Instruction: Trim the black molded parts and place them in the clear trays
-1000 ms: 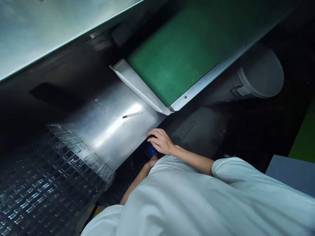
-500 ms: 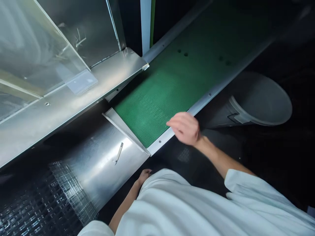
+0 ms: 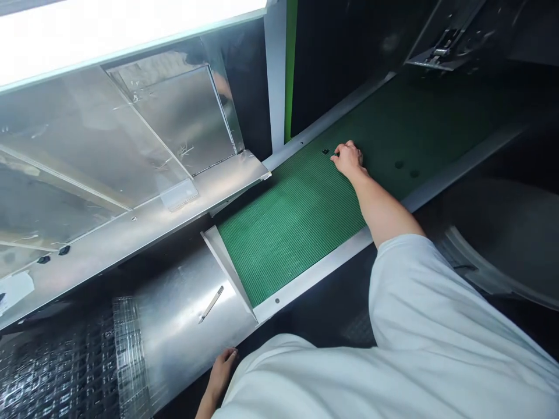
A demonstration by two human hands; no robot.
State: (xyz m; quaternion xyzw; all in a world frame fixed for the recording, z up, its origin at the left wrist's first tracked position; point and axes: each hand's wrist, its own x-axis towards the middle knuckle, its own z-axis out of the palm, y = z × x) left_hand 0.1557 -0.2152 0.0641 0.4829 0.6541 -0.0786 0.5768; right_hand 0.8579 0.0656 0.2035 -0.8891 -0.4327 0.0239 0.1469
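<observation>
My right hand (image 3: 348,158) reaches over the green conveyor belt (image 3: 288,233), its thumb and fingers closed around a small black round part (image 3: 336,155) that is mostly hidden by the fingertips. Just left of those fingertips lies another black round part (image 3: 325,151). Two more dark round parts (image 3: 406,169) rest farther right on the belt, in shadow. My left hand (image 3: 223,362) is low by the near edge of the metal chute (image 3: 174,331), holding nothing that I can see, its fingers loosely extended and partly hidden by my shirt.
A slim light-coloured cutter (image 3: 211,304) lies on the chute, which leads down to a shiny black grid-like surface (image 3: 52,361) at left. Along the metal ledge (image 3: 222,183) sit two black parts (image 3: 55,255). A large grey bin (image 3: 502,244) stands at right, below the belt.
My right hand has moved from the belt's near rail out to the pair of black parts and closed on one. The view has tilted up, showing a bright lamp and more of the ledge.
</observation>
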